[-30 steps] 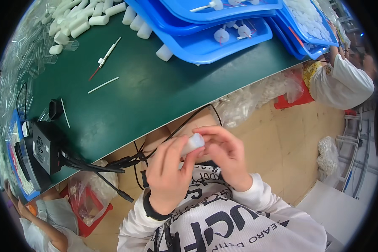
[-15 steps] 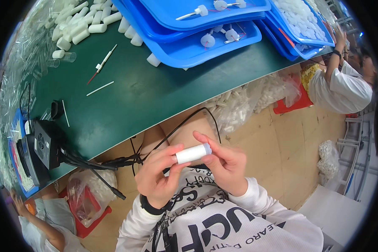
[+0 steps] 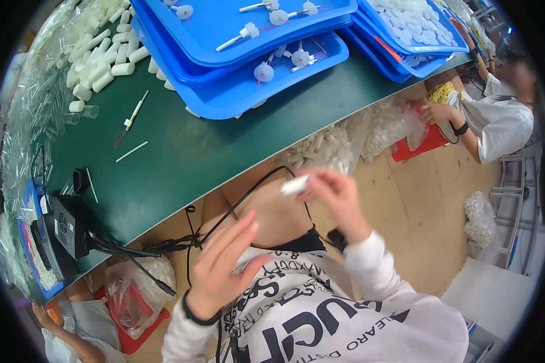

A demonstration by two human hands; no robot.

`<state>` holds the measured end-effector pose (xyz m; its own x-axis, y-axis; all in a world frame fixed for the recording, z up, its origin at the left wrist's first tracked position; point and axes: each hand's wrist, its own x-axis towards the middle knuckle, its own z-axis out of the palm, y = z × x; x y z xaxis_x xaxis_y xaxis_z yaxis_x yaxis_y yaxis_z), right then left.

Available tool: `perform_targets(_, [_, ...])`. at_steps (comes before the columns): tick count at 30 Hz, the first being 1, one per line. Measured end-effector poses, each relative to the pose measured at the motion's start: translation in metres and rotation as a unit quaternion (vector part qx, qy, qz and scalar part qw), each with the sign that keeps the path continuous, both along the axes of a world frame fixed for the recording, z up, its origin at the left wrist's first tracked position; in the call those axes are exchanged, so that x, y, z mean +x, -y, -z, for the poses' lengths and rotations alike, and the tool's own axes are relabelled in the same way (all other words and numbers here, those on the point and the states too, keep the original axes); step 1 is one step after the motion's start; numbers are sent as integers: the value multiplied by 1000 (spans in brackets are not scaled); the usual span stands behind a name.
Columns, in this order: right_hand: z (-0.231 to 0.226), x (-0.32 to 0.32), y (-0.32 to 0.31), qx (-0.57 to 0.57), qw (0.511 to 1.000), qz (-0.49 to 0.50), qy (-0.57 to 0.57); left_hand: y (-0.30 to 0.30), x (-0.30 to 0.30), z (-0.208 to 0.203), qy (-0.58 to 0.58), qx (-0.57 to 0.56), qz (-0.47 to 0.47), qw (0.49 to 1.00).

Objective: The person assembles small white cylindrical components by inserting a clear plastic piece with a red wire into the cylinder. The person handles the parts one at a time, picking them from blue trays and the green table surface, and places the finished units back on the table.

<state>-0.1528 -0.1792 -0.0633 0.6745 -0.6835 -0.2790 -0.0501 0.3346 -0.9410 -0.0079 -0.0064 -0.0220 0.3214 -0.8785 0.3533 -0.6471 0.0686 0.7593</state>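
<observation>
A short white cylinder (image 3: 295,185) with a capped end is pinched in the fingers of my right hand (image 3: 333,196), in the air over my lap near the table's front edge. My fingers hide its right end, and motion blurs it a little. Apart from it, to the left, my left hand (image 3: 224,260) holds nothing, its fingers stretched out and the thumb spread. On the green table (image 3: 181,151) beyond lie a thin white stick with a red tip (image 3: 132,118) and a plain thin white stick (image 3: 131,152).
Stacked blue trays (image 3: 209,109) hold white discs on sticks; another blue tray (image 3: 413,27) holds many white caps. White cylinders (image 3: 122,69) and clear tubes (image 3: 18,121) are heaped at left. A black device (image 3: 71,224) with cables sits at the table edge. Co-workers (image 3: 487,121) sit at both sides.
My left hand has let go of the white cylinder and drawn away with its fingers opened. My right hand has lifted the cylinder up toward the table. The view has shifted slightly.
</observation>
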Motion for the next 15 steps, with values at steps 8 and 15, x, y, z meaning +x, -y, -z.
perform_targets(8, [193, 9, 157, -466, 732, -107, -486, -68, 57, -158, 58, 306, -11, 950])
perform_targets(15, [176, -12, 129, -546, 666, 46, -506, 11, 177, -139, 135, 293, -119, 939])
